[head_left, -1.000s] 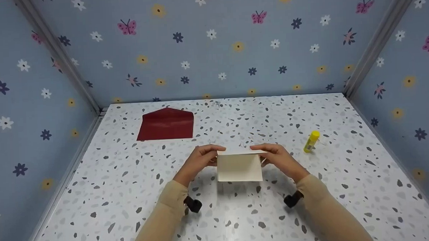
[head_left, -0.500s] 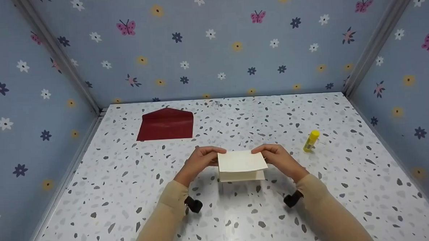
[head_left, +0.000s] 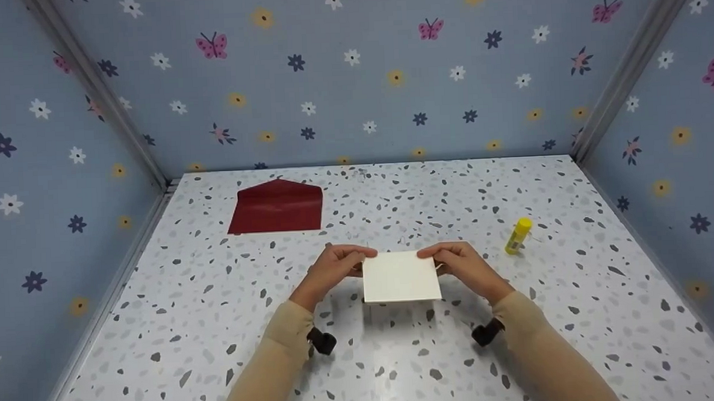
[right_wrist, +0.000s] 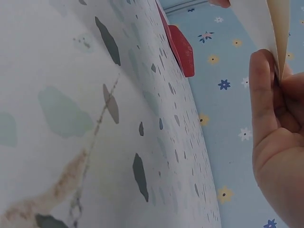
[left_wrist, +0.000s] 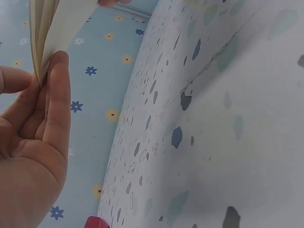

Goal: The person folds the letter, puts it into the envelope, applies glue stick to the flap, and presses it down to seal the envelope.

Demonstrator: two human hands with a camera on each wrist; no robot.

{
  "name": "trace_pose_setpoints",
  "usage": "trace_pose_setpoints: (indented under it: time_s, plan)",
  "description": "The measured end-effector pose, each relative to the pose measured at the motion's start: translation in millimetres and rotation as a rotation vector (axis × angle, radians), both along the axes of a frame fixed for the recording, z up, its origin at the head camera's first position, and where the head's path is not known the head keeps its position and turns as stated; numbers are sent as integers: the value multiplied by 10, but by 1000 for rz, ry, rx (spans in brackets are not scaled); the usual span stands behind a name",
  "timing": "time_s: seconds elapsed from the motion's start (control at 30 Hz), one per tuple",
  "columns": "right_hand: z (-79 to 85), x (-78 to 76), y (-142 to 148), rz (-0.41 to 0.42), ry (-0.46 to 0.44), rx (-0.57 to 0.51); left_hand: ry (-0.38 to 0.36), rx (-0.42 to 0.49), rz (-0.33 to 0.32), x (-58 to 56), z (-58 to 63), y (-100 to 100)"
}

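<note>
A sheet of cream paper [head_left: 401, 278], folded over on itself, is held above the table in the middle of the head view. My left hand [head_left: 336, 264] pinches its far left corner between thumb and fingers. At the far right corner, my right hand [head_left: 463, 264] grips it the same way. Thin layers of the paper [left_wrist: 43, 28] fan slightly apart in the left wrist view. From the right wrist, the paper's halves [right_wrist: 271, 28] meet at the fold, with fingers beneath. The far fingers are partly hidden under the sheet.
An open red envelope [head_left: 279, 213] lies at the back left of the speckled table [head_left: 376, 368]. A yellow glue stick [head_left: 518, 235] stands to the right, beyond the right hand. Blue patterned panels [head_left: 352, 92] enclose the back and sides.
The paper's upper flap has come down toward the person and now covers the lower part, its near edges lining up. Both hands stay nearly in place at the fold.
</note>
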State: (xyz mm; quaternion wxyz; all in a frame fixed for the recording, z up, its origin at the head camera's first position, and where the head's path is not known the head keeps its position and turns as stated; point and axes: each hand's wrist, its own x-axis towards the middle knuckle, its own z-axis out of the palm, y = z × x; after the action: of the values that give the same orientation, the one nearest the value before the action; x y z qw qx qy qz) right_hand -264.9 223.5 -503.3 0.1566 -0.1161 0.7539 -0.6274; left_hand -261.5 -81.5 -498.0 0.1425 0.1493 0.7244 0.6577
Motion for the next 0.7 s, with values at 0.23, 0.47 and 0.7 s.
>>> trace_pose_setpoints:
  time_s: [0.23,0.47,0.7]
  plan:
    - [4,16,3,5,23,3,-3,6,-8,5,-29,-13]
    - [-4,35,3,-11,46,53,16,12,-31,5,-37,6]
    - [10,35,-23,-32,31,36,24,-32,-11,-2,-41,51]
